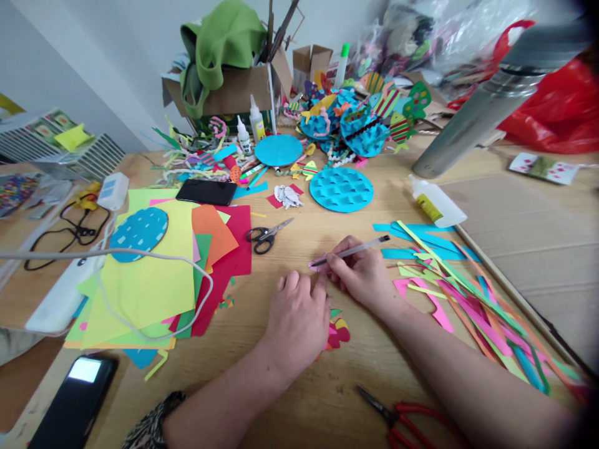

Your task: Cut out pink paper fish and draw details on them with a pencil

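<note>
Both hands [302, 318] [362, 274] angle inward, the right gripping a pen [358, 249].

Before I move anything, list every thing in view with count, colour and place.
Paper sheets: several, mixed, left
Blue discs: several, blue, left to back
Phones: two, black, left
Scissors: two, black- and red-handled, centre, bottom
Glue bottles: three, white, back, right
Flask: one, silver, right
Paper strips: many, mixed, right
Cardboard sheet: one, brown, right
Paper fish: several, patterned, back
Plastic bag: one, red, back right
Bag-like cloth: one, green, back
Pen: one, grey, centre
Smaller clutter: uncountable
Left hand: one, centre
Right hand: one, holding pen
</note>
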The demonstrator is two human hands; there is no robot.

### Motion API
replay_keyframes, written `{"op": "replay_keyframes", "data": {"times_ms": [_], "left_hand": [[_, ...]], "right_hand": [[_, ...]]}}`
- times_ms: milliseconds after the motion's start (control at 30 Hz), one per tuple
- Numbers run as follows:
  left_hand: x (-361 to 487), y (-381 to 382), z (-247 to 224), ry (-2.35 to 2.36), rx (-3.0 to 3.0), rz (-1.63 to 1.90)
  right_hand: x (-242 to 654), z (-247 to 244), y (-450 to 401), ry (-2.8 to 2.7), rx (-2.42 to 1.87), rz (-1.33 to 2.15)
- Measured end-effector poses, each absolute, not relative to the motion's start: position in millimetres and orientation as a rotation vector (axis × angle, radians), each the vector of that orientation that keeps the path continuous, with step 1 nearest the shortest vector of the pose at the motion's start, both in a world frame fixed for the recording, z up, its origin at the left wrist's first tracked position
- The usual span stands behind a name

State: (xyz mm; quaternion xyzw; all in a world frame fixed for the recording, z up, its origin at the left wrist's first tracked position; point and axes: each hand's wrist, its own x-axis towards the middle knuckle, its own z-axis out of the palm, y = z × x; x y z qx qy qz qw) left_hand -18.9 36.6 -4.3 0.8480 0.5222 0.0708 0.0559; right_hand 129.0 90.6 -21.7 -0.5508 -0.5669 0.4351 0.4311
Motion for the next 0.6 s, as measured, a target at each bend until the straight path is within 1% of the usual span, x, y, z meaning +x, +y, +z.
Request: {"op": "replay_keyframes", "data": {"times_ms": [600], "left_hand": [[-18.9,36.8,-5.2,1.593,2.577,0.217]], "right_hand": [[129.0,-18.7,90.2,-1.461,-1.327,1.109]]}}
